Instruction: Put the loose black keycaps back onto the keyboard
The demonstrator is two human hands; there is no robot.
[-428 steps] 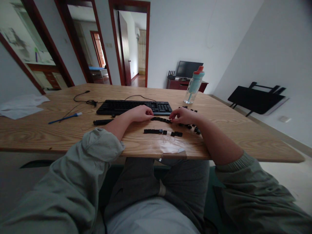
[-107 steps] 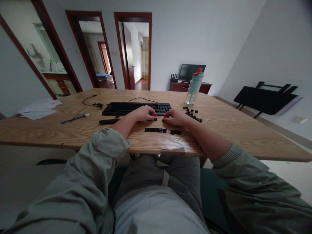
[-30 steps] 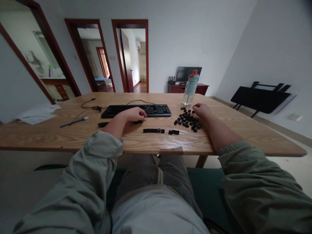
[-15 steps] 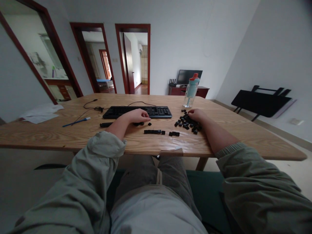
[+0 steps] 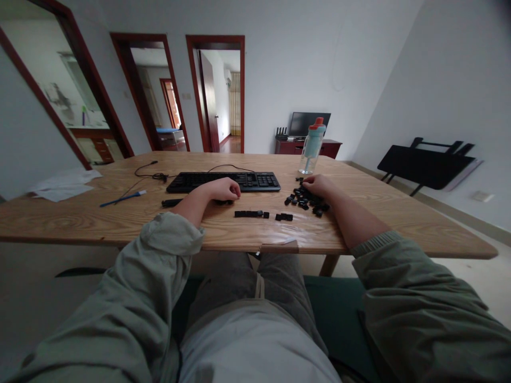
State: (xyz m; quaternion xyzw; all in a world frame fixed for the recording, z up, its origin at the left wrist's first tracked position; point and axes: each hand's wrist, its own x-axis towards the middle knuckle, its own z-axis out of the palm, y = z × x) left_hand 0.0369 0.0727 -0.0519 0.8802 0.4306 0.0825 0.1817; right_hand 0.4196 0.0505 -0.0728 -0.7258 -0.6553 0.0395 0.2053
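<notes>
Loose keycaps point(image 5: 303, 201) at three o'clock, right hand point(image 5: 319, 186) among them

Take the clock as lying flat, its centre between the hands and twelve pointing away from the wearer. The keycaps sit in a scattered pile, overlapping in places. They look like hard plastic: probably very light, stiff, not easily broken, and a little slippery on their smooth tops. Opposite side walls should give the surest hold, one cap at a time.

The right hand's fingers point down into the pile's far side; whether they pinch a cap I cannot tell. At nine o'clock the left hand point(image 5: 222, 189) curls its fingers over dark pieces point(image 5: 229, 202) near the keyboard point(image 5: 255, 183); its grip is hidden too. A close-set row of caps point(image 5: 248, 214) lies at seven o'clock, a shorter group point(image 5: 283, 217) at five.

The wood-grain counter point(image 5: 399, 218) looks flat and hard, with a shiny patch and brown tape point(image 5: 279, 247) by its near edge at six. A bottle point(image 5: 310, 151) stands at one; a blue brush point(image 5: 122, 199) and white paper point(image 5: 66, 186) lie farther out, between nine and ten. Beyond are pale walls, doorways from ten to eleven, a screen point(image 5: 307, 124) at twelve and a folded black table point(image 5: 427, 166) at two.
</notes>
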